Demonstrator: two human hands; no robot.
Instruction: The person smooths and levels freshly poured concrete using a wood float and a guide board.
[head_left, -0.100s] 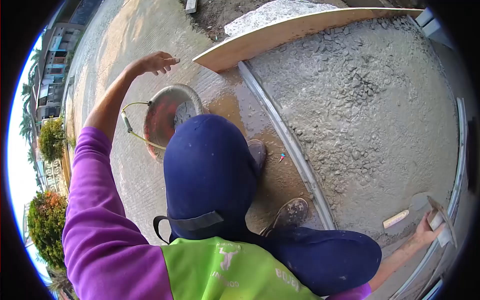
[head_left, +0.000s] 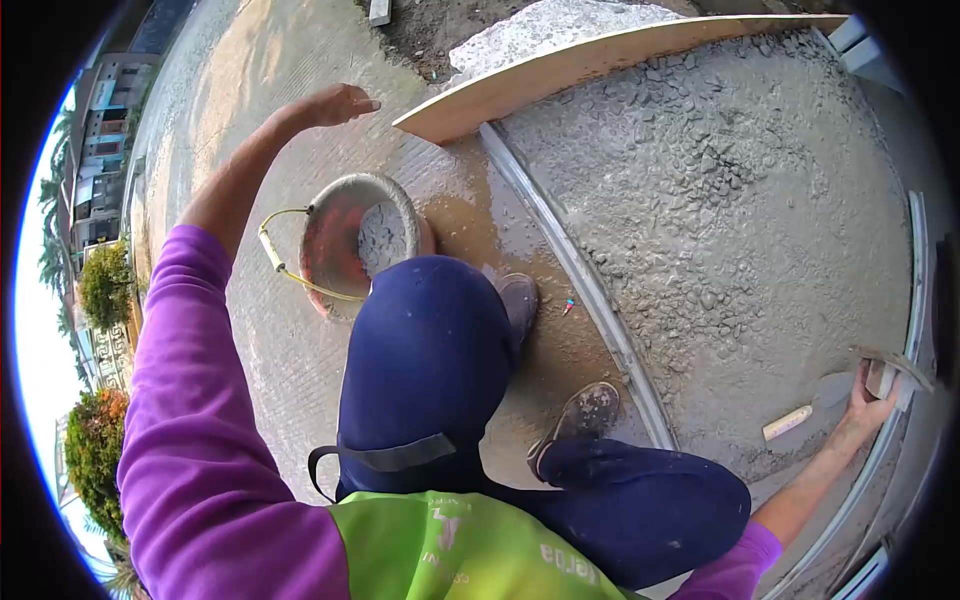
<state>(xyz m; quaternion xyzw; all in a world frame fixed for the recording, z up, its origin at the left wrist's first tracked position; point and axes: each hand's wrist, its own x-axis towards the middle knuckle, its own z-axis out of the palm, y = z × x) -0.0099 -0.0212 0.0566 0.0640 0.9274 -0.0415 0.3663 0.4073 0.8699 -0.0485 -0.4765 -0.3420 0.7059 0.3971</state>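
My right hand is closed around the grip of a hand float, whose thin plate is tilted at the right edge of the wet concrete. Close by that hand, a trowel with a pale handle lies on the concrete, its grey blade partly sunk or smeared over. On the other side, my left hand hangs in the air with fingers stretched out and nothing visible in it. Below it stands a bucket with grey mix inside and a yellow wire handle.
A metal rail edges the concrete beside my boots. A wooden board closes its far end. Another metal rail runs along the right. A small red-and-blue object lies on the wet ground.
My left hand has shifted to the right and slightly up. The float in my right hand has moved up and turned. The view has shifted a little, showing more of the bucket.
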